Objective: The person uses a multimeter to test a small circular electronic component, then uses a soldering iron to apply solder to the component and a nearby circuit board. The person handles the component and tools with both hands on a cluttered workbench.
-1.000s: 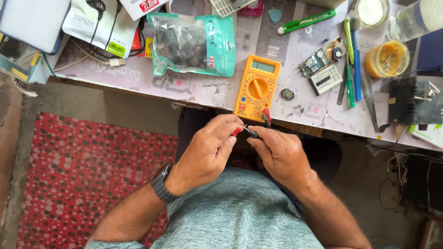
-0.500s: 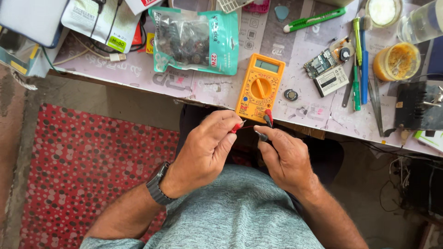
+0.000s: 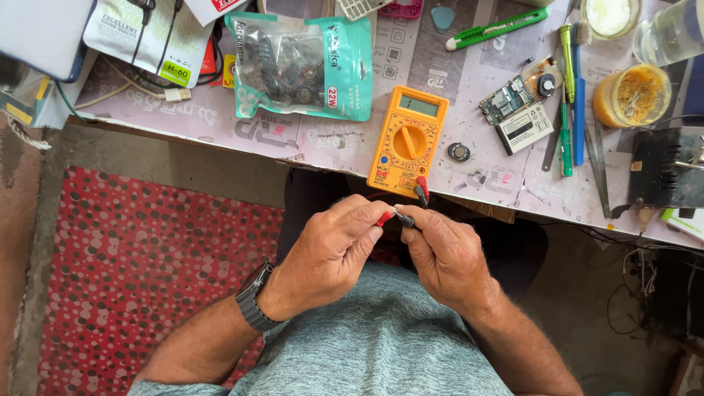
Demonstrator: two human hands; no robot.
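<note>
Head view showed both hands raised a little nearer the worktop (image 3: 220, 128) edge than half a second before, when they sat lower over the lap. Left hand (image 3: 330, 246) pinched a red probe (image 3: 384, 217) between thumb and forefinger; right hand (image 3: 444, 253) pinched a black probe (image 3: 405, 218) the same way. The two metal tips met, or very nearly met, in the gap between the hands; actual contact could not be told at this size. A second earlier the hands were closed tighter together and the probes hardly showed, so the tips had since been drawn out and lined up point to point. Judged from that, the work had moved from sorting the leads to a tip-to-tip check. Both leads ran up to plugs (image 3: 421, 188) at the lower edge of an orange multimeter (image 3: 408, 139), which lay flat on the worktop just beyond the hands, dial and display facing up; it had not shifted. A small round coin cell (image 3: 459, 152) lay just right of the meter, a bare circuit board (image 3: 506, 99) further right, a teal blister pack (image 3: 301, 66) to the left.
</note>
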